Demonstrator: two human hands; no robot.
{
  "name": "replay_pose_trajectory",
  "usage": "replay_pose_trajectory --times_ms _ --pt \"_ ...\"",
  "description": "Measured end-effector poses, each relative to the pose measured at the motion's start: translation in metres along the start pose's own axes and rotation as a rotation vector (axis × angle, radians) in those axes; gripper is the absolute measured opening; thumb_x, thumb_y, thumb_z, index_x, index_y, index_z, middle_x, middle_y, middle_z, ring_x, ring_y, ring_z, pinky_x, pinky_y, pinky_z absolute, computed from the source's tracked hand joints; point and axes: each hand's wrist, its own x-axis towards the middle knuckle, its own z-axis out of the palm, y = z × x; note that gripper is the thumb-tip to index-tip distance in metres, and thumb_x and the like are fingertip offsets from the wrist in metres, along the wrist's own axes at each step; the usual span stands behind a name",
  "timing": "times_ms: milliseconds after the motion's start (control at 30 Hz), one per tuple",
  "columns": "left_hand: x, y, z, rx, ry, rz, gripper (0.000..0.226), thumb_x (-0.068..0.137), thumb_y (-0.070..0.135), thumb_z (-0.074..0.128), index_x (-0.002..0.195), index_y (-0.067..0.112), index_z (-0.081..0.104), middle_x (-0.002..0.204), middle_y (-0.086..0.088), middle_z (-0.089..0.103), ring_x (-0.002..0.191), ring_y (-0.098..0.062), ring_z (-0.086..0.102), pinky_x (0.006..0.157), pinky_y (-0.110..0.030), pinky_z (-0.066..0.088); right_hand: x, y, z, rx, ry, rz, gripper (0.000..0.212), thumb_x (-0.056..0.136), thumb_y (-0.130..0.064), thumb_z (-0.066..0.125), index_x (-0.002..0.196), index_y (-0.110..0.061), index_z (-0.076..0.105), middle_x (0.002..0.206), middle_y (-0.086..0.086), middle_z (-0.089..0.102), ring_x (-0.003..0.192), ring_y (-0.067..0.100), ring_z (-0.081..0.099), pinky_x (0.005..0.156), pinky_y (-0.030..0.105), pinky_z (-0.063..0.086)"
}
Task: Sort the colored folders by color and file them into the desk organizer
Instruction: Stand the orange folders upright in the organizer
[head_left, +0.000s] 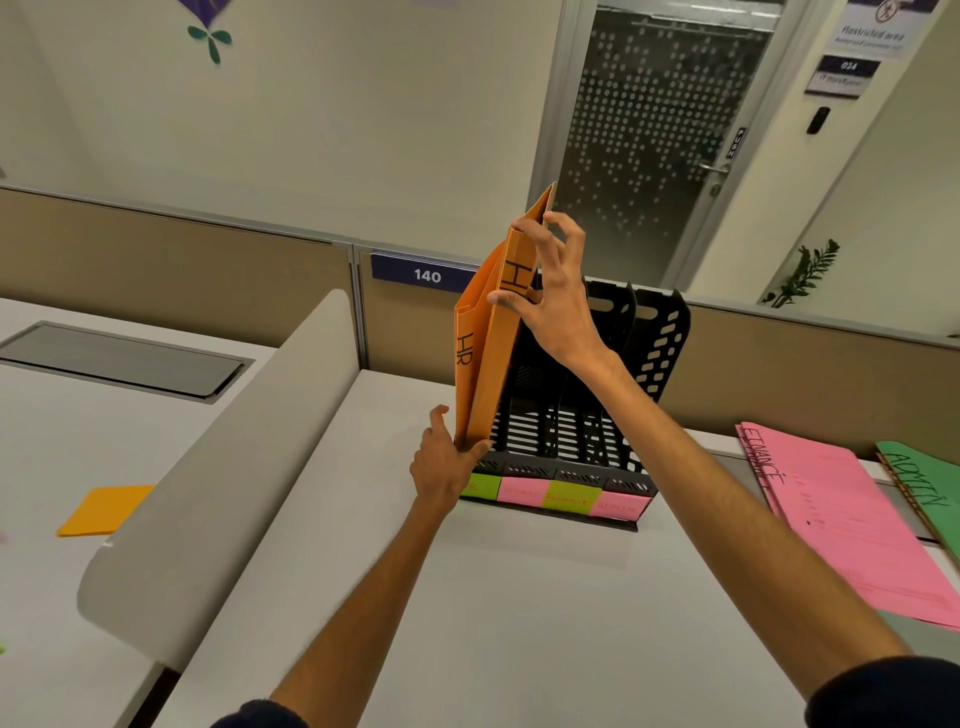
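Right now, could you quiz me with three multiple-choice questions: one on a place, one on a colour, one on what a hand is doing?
1. Where in the desk organizer do the orange folders stand? A right end B middle C left end
2. The ADMIN folder is: A pink B green C orange
3. The right hand: A grips the orange folders' top B lies flat and open C hangs empty
Answers: 1 C, they rise from its left end. 2 B, green shows around the lettering. 3 A, thumb and fingers pinch their upper edge.
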Motion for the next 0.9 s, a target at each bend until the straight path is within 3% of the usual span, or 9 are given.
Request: replay_pose_trajectory --times_ms 267,433,633,800,900 --pt "0.003 -0.002 0.002 -0.031 -0.039 0.055 0.077 0.082 0.059 0.064 0.144 0.025 0.033 0.13 -0.006 0.06 0.109 -0.029 0.064 0.091 -0.045 0.052 -0.007 0.007 0.012 0.028 0.02 0.002 0.074 0.078 -0.04 0.078 0.14 -0.02 0.043 0.151 0.01 0.014 0.14 0.031 0.031 0.091 0.053 0.055" --pt "0.003 -0.005 0.004 -0.031 -0.033 0.075 0.075 0.083 0.061 0.062 0.143 0.026 0.034 0.129 -0.006 0.061 0.107 -0.028 0.064 0.085 -0.042 0.052 -0.054 0.021 0.049 -0.006 -0.173 0.058 0.067 0.085 -0.022 0.074 0.142 -0.025 0.039 0.157 0.005 0.012 0.142 0.033 0.031 0.103 0.057 0.046" --pt "0.002 -0.003 0.003 -0.034 -0.033 0.085 0.075 0.083 0.062 0.061 0.142 0.024 0.035 0.129 -0.005 0.061 0.106 -0.028 0.065 0.084 -0.041 0.053 -0.058 0.018 0.054 0.015 -0.195 0.085 0.066 0.091 -0.022 0.068 0.147 -0.024 0.033 0.16 0.004 0.008 0.142 0.034 0.033 0.1 0.057 0.048" --pt "-0.001 0.004 0.0 -0.044 -0.074 0.04 0.076 0.085 0.056 0.063 0.142 0.017 0.03 0.134 -0.007 0.059 0.11 -0.032 0.065 0.091 -0.046 0.052 -0.065 0.011 0.049 0.093 -0.253 0.125 0.079 0.094 -0.025 0.063 0.155 -0.026 0.013 0.163 -0.001 0.0 0.149 0.029 0.017 0.109 0.061 0.036" --pt "-0.006 0.007 -0.003 -0.022 -0.102 0.032 0.073 0.088 0.051 0.062 0.141 0.013 0.029 0.136 -0.009 0.057 0.112 -0.033 0.063 0.093 -0.048 0.052 -0.069 0.007 0.04 0.193 -0.232 0.179 0.085 0.094 -0.027 0.062 0.155 -0.03 0.003 0.163 -0.002 0.004 0.147 0.031 0.024 0.105 0.063 0.04"
